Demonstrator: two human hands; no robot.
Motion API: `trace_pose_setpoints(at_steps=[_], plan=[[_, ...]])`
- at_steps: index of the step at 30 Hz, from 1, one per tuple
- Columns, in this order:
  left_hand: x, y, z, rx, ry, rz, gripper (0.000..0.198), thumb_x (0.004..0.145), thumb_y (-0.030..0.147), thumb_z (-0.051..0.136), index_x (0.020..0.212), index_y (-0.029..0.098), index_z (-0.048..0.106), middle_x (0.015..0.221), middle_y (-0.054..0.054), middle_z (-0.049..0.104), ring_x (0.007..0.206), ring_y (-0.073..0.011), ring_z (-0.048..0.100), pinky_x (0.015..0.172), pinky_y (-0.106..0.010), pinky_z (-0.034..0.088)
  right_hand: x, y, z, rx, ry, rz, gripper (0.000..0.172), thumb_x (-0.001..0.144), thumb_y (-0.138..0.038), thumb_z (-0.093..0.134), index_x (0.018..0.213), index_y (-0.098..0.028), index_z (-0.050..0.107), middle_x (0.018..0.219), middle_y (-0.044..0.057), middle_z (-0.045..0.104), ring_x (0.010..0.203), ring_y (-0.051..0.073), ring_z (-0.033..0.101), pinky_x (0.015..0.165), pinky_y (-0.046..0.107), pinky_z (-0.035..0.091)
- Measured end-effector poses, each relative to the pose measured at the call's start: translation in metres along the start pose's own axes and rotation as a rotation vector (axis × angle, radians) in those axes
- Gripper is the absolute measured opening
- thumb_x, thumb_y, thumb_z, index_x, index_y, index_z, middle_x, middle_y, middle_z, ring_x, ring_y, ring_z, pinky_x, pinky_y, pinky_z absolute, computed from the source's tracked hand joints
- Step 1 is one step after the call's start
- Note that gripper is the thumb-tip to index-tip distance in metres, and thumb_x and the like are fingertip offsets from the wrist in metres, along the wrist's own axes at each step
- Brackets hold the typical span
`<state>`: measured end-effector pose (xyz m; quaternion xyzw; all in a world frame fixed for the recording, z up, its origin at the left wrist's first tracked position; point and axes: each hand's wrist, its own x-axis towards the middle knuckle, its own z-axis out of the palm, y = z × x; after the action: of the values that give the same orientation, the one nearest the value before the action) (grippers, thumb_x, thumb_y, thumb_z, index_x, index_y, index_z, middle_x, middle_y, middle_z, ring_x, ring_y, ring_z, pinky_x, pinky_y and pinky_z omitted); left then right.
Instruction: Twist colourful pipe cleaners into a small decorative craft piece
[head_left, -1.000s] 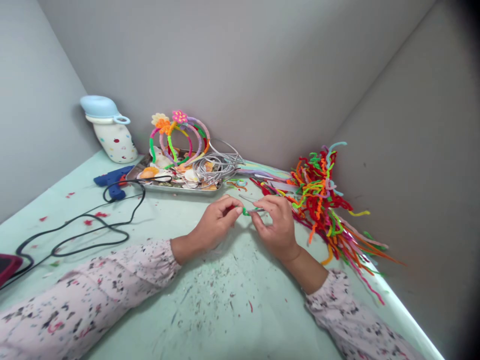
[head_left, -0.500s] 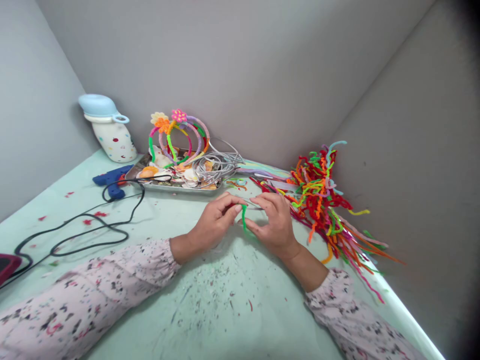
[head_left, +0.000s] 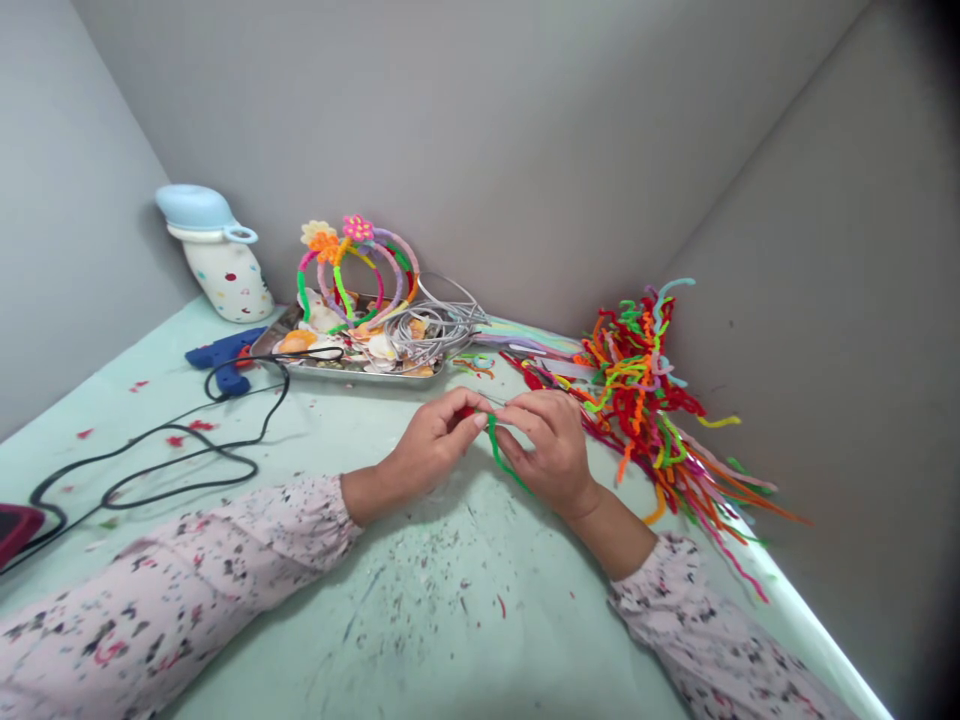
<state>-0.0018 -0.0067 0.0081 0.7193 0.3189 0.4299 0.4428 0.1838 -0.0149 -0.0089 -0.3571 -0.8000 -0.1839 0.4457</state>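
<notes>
The left hand's [head_left: 435,445] grip is pinched, thumb against fingers, on one end of a green fuzzy strand [head_left: 495,448], with a bit of red [head_left: 466,412] showing between the fingers. The strand is above the middle of a pale green bench [head_left: 570,630], curving down and rightward beneath the right hand [head_left: 551,450]. That hand's thumb and fingers are bent close beside the left fingertips; I cannot tell whether its grip is closed on anything. Both arms wear pale, patterned sleeves [head_left: 247,545]. Beyond the left hand, a metal tray [head_left: 360,377] holds colourful hoops topped with flowers [head_left: 358,229] and a coil of grey wire [head_left: 442,335]. Left of it are a blue glue gun [head_left: 221,352] and a white bottle [head_left: 229,280] with a blue lid. To the right lies a tangled heap of bright fuzzy stems [head_left: 637,400].
</notes>
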Motion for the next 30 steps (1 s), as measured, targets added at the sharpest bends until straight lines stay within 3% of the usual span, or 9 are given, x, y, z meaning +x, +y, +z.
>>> trace_pose_setpoints(at_steps=[11, 30], plan=[[-0.0007, -0.003, 0.0011, -0.016, -0.016, -0.012, 0.018, 0.091, 0.034, 0.05, 0.09, 0.016, 0.051, 0.066, 0.004, 0.045, 0.059, -0.0089, 0.042, 0.059, -0.023, 0.035, 0.0027, -0.0034, -0.0039, -0.024, 0.032, -0.048, 0.019, 0.08, -0.018, 0.067, 0.096, -0.025, 0.06, 0.089, 0.002, 0.065, 0.088, 0.018, 0.058, 0.081, 0.035, 0.045], [0.0003, -0.0034, 0.0026, 0.018, 0.013, 0.033, 0.019, 0.091, 0.034, 0.051, 0.09, 0.015, 0.052, 0.066, 0.004, 0.046, 0.059, -0.0086, 0.042, 0.059, -0.023, 0.036, 0.0025, -0.0032, -0.0027, 0.041, 0.063, -0.021, 0.021, 0.079, -0.013, 0.067, 0.096, -0.022, 0.06, 0.086, 0.004, 0.067, 0.085, 0.018, 0.061, 0.077, 0.036, 0.047]])
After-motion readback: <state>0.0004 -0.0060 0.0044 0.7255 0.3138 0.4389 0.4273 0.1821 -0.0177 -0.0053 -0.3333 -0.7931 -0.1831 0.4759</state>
